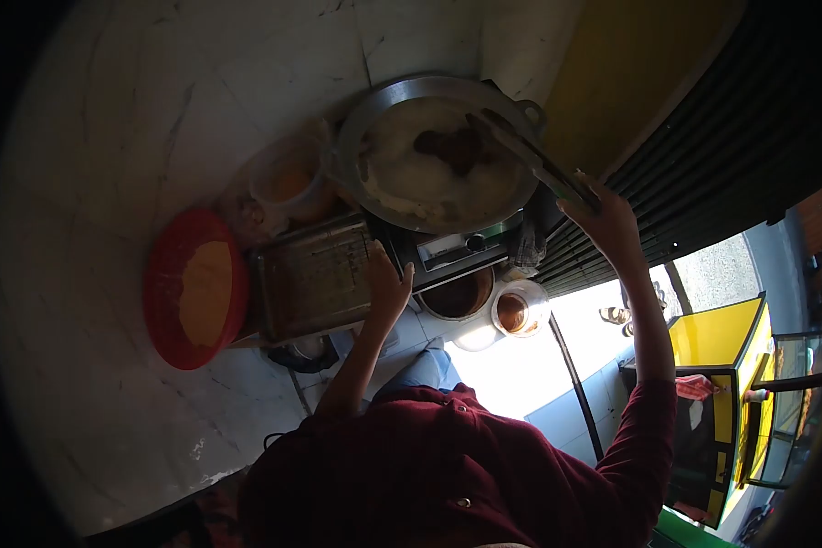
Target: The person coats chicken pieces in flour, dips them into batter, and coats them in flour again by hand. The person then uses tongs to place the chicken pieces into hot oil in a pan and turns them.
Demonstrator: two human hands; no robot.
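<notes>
Tile [110, 228], pale and veined with grey, spreads to the left of and beyond the wide metal pan [425, 87]; from my distant seat I cannot tell whether it is wall or floor. The light around the pan is dim. To its right I make out a dark ribbed shutter [703, 205], and past that, well apart from the pan, a bright yellow stall [717, 338]. On the near side of the pan, below the stove [447, 247] that carries it, sit a pot [457, 294] of something brown and a pale tub [539, 300].

Left of the pan I see a clear container [263, 178] with something orange inside, a rectangular metal tray [315, 274] and, farthest out, a red bowl [163, 301] of tan powder.

My right hand [603, 217], at the pan's near right, grasps tongs [543, 169] that reach over its rim. Their tips lie just beside a dark piece [458, 155] amid pale froth in the pan. My left hand [390, 281], thumb spread, is at the tray's edge, on the pan's near left; I cannot tell whether it grips anything there.
</notes>
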